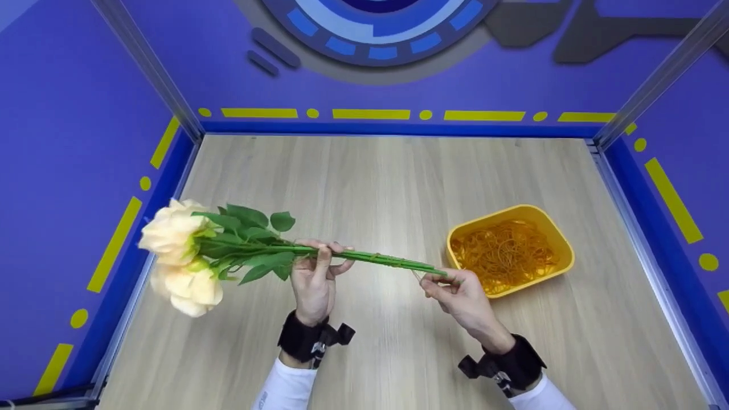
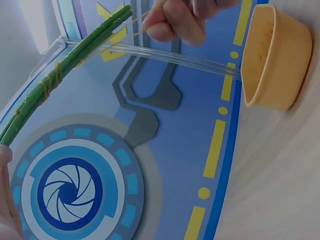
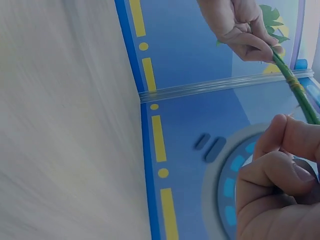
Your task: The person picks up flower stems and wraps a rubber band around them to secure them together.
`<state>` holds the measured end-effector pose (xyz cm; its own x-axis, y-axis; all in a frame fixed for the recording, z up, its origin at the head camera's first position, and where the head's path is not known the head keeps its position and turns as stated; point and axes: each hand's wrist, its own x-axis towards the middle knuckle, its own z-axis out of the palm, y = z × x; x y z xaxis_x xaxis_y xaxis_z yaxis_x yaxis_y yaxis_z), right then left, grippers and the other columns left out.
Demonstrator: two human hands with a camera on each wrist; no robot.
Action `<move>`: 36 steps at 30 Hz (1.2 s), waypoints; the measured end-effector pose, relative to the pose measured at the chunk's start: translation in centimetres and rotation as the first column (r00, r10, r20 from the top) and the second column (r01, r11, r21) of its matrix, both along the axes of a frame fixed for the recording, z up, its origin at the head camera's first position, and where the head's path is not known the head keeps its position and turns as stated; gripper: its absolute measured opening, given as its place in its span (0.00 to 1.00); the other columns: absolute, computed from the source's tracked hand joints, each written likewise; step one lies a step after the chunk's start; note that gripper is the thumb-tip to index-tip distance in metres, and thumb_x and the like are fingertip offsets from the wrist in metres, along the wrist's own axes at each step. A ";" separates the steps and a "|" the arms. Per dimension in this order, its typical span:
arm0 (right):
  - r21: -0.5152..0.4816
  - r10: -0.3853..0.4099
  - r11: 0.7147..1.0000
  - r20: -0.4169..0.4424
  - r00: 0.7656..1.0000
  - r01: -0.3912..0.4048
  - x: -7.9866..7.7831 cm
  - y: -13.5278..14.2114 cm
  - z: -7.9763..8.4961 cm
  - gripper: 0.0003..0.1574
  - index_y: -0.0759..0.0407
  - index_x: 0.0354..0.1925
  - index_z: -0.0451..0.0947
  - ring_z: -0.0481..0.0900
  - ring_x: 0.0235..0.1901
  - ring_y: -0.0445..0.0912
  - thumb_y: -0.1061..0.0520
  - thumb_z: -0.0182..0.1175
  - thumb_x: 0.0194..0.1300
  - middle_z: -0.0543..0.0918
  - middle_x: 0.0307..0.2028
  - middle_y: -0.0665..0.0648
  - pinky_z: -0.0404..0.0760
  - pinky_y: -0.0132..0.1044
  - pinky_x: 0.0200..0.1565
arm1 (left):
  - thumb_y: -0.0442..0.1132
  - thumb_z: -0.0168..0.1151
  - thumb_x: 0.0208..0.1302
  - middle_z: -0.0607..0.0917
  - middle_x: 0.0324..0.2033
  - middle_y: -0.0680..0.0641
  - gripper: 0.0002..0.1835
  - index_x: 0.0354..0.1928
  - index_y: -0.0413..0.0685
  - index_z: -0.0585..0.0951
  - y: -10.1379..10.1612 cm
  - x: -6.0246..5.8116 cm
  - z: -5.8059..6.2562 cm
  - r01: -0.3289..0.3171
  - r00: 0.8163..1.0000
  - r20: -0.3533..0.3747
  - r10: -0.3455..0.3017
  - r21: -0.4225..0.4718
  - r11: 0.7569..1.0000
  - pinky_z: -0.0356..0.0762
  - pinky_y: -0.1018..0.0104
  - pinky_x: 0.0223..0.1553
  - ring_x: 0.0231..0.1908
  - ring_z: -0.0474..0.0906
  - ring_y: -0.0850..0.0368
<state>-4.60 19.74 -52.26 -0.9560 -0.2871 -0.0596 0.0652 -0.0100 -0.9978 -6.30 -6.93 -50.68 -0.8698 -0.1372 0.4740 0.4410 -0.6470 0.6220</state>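
A bunch of cream, rose-like flowers (image 1: 171, 233) with green leaves lies across my view, blooms to the left. Around its green stems (image 1: 364, 256) curl the fingers and thumb of my left hand (image 1: 314, 285), just below the leaves. A thin yellowish rubber band (image 2: 51, 82) is wound several times about the stems, and a stretched loop runs from it toward the stem ends. My right hand (image 1: 464, 299) pinches that loop between thumb and fingers, close beside the cut ends. Part of the loop is hidden by the right fingers.
To the right, a yellow plastic tub (image 1: 561, 267) holds a tangled heap of rubber bands (image 1: 507, 250), close behind the right hand. The wooden tabletop (image 1: 387, 193) is bounded by blue panels (image 1: 68, 159) at the back and sides.
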 end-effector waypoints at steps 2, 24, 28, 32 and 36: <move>0.001 -0.018 1.000 0.023 1.000 0.018 0.1 0.5 0.4 0.13 0.78 0.44 0.81 0.58 0.14 0.30 0.64 0.65 0.73 0.84 0.25 0.42 0.51 0.26 0.17 | 0.35 0.54 0.80 0.92 0.42 0.51 0.05 0.49 0.50 0.79 -0.2 0.0 -0.1 -0.029 0.999 -0.014 0.028 -0.030 0.999 0.93 0.62 0.49 0.47 0.92 0.54; 0.189 -0.223 0.958 0.012 0.975 0.217 -1.3 2.3 2.8 0.07 0.76 0.42 0.86 0.77 0.23 0.34 0.69 0.68 0.69 0.86 0.24 0.45 0.73 0.23 0.24 | 0.36 0.54 0.81 0.91 0.42 0.53 0.04 0.48 0.52 0.77 -0.8 -0.5 -1.1 -0.053 0.998 -0.024 0.050 -0.174 0.983 0.93 0.64 0.50 0.48 0.91 0.58; 0.235 -0.215 0.948 -0.024 0.976 0.214 -1.7 2.6 3.4 0.08 0.76 0.41 0.86 0.74 0.21 0.35 0.68 0.69 0.68 0.86 0.24 0.45 0.70 0.22 0.22 | 0.37 0.55 0.81 0.91 0.42 0.53 0.03 0.48 0.53 0.77 -0.8 -0.5 -1.1 -0.052 0.999 -0.021 0.049 -0.195 0.979 0.93 0.64 0.50 0.48 0.91 0.58; 0.285 -0.216 0.931 -0.071 0.974 0.228 -1.9 2.5 3.8 0.06 0.74 0.39 0.87 0.68 0.19 0.34 0.67 0.70 0.67 0.86 0.24 0.50 0.65 0.22 0.20 | 0.38 0.55 0.80 0.91 0.42 0.54 0.03 0.48 0.54 0.77 -0.6 -0.6 -1.0 -0.056 0.998 -0.010 0.055 -0.223 0.973 0.93 0.64 0.49 0.48 0.91 0.59; 0.385 -0.186 0.879 -0.266 0.946 0.281 -1.7 2.0 3.8 0.03 0.66 0.36 0.89 0.71 0.22 0.33 0.66 0.74 0.63 0.89 0.28 0.56 0.68 0.21 0.23 | 0.37 0.54 0.81 0.91 0.42 0.54 0.03 0.48 0.53 0.77 -0.3 -0.5 -1.1 -0.044 0.999 -0.002 0.045 -0.238 0.970 0.93 0.63 0.50 0.48 0.91 0.58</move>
<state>-6.31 21.78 -48.48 -0.9946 -0.0488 0.0915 -0.1035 0.4177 -0.9027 -6.82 -7.23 -51.75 -0.8670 -0.0594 0.4948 0.4638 -0.4597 0.7574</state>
